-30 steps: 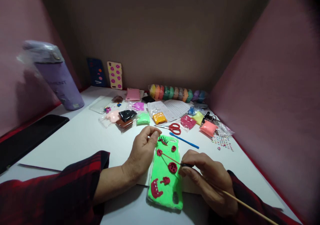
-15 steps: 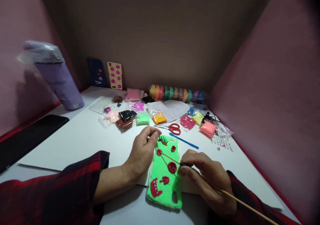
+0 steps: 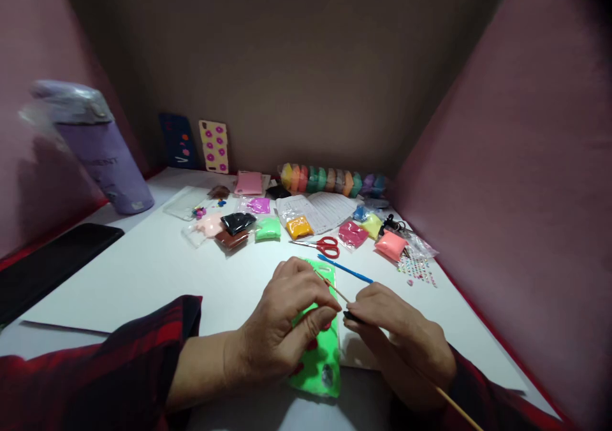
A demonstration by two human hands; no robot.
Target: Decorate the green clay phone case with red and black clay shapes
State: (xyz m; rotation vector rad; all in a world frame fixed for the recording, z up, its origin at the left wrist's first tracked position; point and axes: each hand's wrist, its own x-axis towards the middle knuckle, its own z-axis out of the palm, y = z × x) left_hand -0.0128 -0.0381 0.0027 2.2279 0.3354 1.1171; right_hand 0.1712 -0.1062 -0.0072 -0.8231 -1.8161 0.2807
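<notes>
A phone case [image 3: 326, 361] covered in bright green clay lies on the white board, carrying red clay shapes that are mostly covered by my left hand [image 3: 291, 322]. That hand hovers over the case, thumb and forefinger brought together at its right side; anything between them is too small to make out. My right hand [image 3: 399, 335], to the right of the case, grips a thin wooden stick [image 3: 337, 291] whose tip points at the upper part of the case. A small black lump [image 3: 352, 317] sits at the right fingertips.
Red-handled scissors [image 3: 328, 247] and a blue tool [image 3: 347, 270] lie beyond the case. Several clay packets, such as an orange one [image 3: 299, 227], spread behind them. Small gems [image 3: 415, 270] are at right, a black phone [image 3: 62, 259] and purple bottle [image 3: 108, 157] at left.
My left hand has moved from the case's upper left edge to over its middle, towards my right hand. The stick's tip has left the red flower and points higher.
</notes>
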